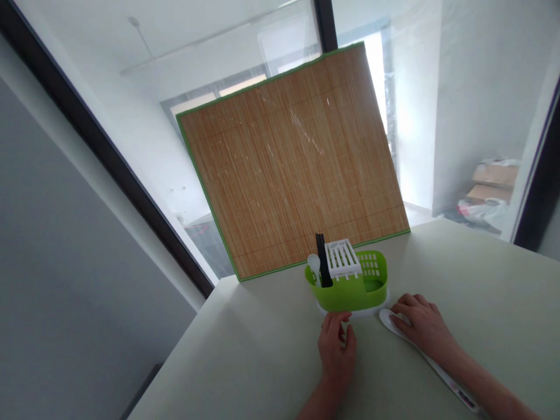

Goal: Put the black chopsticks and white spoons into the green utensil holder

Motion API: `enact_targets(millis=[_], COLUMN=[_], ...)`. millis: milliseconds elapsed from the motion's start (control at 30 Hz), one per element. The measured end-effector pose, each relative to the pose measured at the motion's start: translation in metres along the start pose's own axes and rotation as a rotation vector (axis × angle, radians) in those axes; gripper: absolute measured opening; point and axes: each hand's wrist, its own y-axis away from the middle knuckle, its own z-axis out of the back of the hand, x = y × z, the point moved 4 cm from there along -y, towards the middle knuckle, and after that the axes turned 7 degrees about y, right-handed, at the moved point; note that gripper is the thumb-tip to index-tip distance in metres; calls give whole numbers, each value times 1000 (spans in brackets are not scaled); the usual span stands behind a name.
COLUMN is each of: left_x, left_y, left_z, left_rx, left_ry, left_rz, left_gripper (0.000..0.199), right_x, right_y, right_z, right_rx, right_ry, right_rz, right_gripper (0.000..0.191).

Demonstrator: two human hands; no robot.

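A green basket (347, 296) on a white base stands on the pale table, with a white slatted rack (343, 258) across its top. Black chopsticks (322, 259) and a small white spoon (314, 265) stand upright in its left part. My left hand (336, 350) is at the front edge of the base, fingers bent and thumb apart, holding nothing visible. To the right of the basket, a long white spoon (441, 373) lies diagonally on the table. My right hand (420, 324) rests over its bowl end, fingers curved; whether they grip it is hard to tell.
Behind the basket a bamboo mat (293, 163) with green edging leans against the glass. The pale table (245, 350) has its left edge running diagonally. Cardboard boxes (494, 178) and a plastic bag are beyond the glass at right.
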Motion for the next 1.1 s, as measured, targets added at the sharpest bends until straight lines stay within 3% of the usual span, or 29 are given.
enact_targets(millis=[300,500,733,933,1100], left_x=[2,-2,-11,-37,-58], left_y=[4,5,8,4,-1], left_z=[-3,-1,0,-7,-9], left_rx=[34,39,76,74,10], left_ry=[57,85,135,136,66], left_rz=[56,32,-61,-168,-226], left_gripper=[20,18,21,25,16], right_x=[23,42,50,56,58], right_y=[-1,14,17,15,16], right_z=[32,50,46,50,50], right_rx=[-215,-394,-370,-396,-405], right_ry=[-434,-552,-542,-522,-528], right_rz=[-20,112,117,160,220], right_gripper=[26,19,23,20,24])
